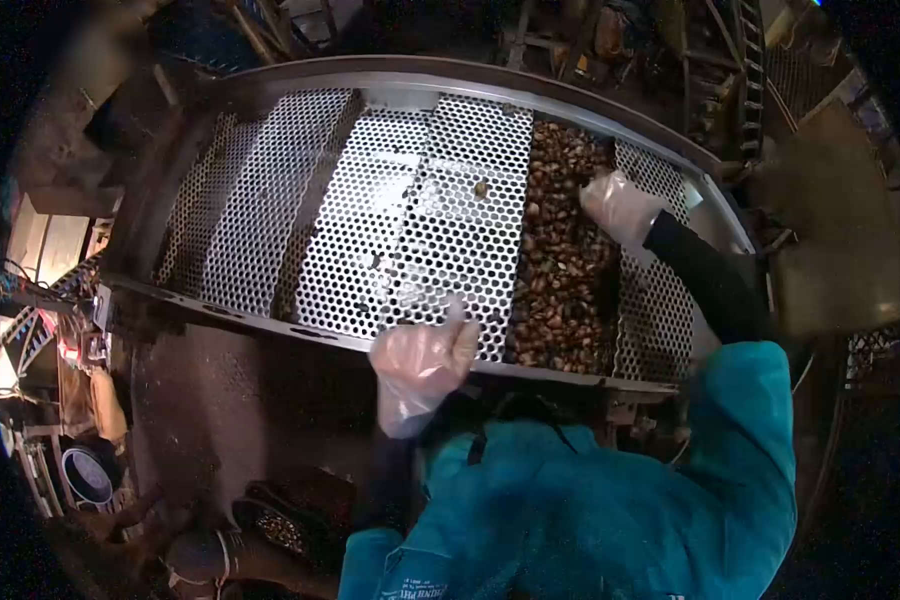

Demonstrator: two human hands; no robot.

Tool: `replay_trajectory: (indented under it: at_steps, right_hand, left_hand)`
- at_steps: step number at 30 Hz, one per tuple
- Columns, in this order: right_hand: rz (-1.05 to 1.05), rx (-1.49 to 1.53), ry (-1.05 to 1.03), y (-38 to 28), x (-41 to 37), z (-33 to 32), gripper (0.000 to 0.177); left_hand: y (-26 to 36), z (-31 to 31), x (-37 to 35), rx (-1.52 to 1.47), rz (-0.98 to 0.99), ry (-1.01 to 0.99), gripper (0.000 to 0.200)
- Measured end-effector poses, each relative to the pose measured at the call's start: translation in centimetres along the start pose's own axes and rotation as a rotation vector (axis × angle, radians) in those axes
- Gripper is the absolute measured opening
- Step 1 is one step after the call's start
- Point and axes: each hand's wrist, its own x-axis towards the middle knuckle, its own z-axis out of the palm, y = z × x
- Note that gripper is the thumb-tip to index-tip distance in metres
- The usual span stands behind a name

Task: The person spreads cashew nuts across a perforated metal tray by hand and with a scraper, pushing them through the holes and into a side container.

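A long metal sorting tray (300,331) with perforated plates stretches across the view before me. Brown nuts (560,280) fill a strip right of its middle; their exact kind is too small to tell. My right hand (625,208), in a clear plastic glove, reaches over the right side of this strip with its fingers bent toward the nuts. Whatever its fingertips hold is hidden. Close to the tray's near rim, my left hand (420,368), gloved the same way, is curled with one blurred digit pointing up. I cannot make out anything in it.
One small brown piece (481,188) lies on the perforated plate (460,230) left of the nuts. Below left, a dark container (282,528) holds small pieces. Metal frames and a ladder-like rack (750,70) stand beyond the tray. A round basin (88,474) is at far left.
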Motion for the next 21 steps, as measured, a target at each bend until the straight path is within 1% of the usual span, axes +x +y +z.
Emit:
replay_trajectory:
  at_steps: [3, 4, 6, 7, 8, 9, 10, 11, 13, 15, 16, 17, 18, 19, 20, 21]
  right_hand:
    - [-0.174, -0.018, 0.049, -1.2, -4.3, 1.5, 0.019]
    - [-0.102, 0.12, -0.062, -2.8, -4.5, 2.7, 0.02]
    - [-0.229, 0.049, 0.085, -6.4, -6.3, -0.8, 0.016]
    - [-0.287, 0.007, 0.163, -8.2, -7.2, -2.6, 0.014]
    - [-0.333, 0.004, 0.193, -9.4, -7.6, -3.9, 0.015]
    - [-0.325, 0.054, 0.165, -9.6, -8.2, -5.5, 0.015]
    - [-0.297, 0.119, 0.126, -9.6, -8.8, -7.0, 0.015]
    - [-0.244, 0.187, 0.086, -9.3, -9.7, -8.7, 0.016]
    - [-0.049, 0.322, 0.023, -8.6, -11.8, -12.2, 0.018]
    - [0.179, 0.403, 0.021, -8.7, -12.6, -15.5, 0.02]
    - [0.28, 0.424, 0.065, -9.7, -12.2, -16.6, 0.021]
    - [0.381, 0.43, 0.103, -10.4, -11.4, -17.5, 0.022]
    - [0.365, 0.5, 0.195, -11.0, -11.0, -17.5, 0.024]
    - [0.286, 0.643, 0.35, -11.7, -10.7, -15.7, 0.026]
    - [0.204, 0.787, 0.502, -12.5, -10.4, -12.5, 0.031]
    - [0.212, 0.78, 0.427, -13.6, -9.9, -14.0, 0.034]
  left_hand:
    - [0.0, -0.3, 0.5, 0.074, 0.019, -0.019, 0.026]
    - [-1.3, -0.4, -0.8, 0.044, -0.053, -0.043, 0.028]
    - [-2.8, -0.7, -1.4, 0.013, -0.094, -0.051, 0.017]
    - [-2.9, -0.7, -1.5, -0.024, -0.094, -0.045, 0.014]
    - [-2.2, -0.7, -0.8, -0.094, -0.123, -0.088, 0.016]
    - [-1.3, -1.8, 0.5, -0.182, -0.206, -0.184, 0.023]
    - [-1.7, 0.0, -1.6, -0.081, -0.074, -0.106, 0.033]
    - [-2.1, -0.4, -1.6, -0.027, -0.08, -0.117, 0.03]
    - [-2.6, -2.3, -0.6, 0.08, -0.091, -0.139, 0.025]
    - [-0.5, -5.1, 4.3, -0.271, -0.266, -0.443, 0.025]
    - [-0.1, -6.2, 5.6, -0.396, -0.3, -0.437, 0.028]
    - [0.4, -6.2, 6.0, -0.543, -0.351, -0.542, 0.031]
    - [1.0, -6.3, 6.5, -0.679, -0.416, -0.646, 0.034]
    - [2.7, -5.4, 6.9, -0.843, -0.533, -0.716, 0.033]
    - [4.5, -4.5, 7.4, -0.992, -0.665, -0.775, 0.033]
    - [6.2, -3.8, 8.2, -1.138, -0.837, -0.678, 0.033]
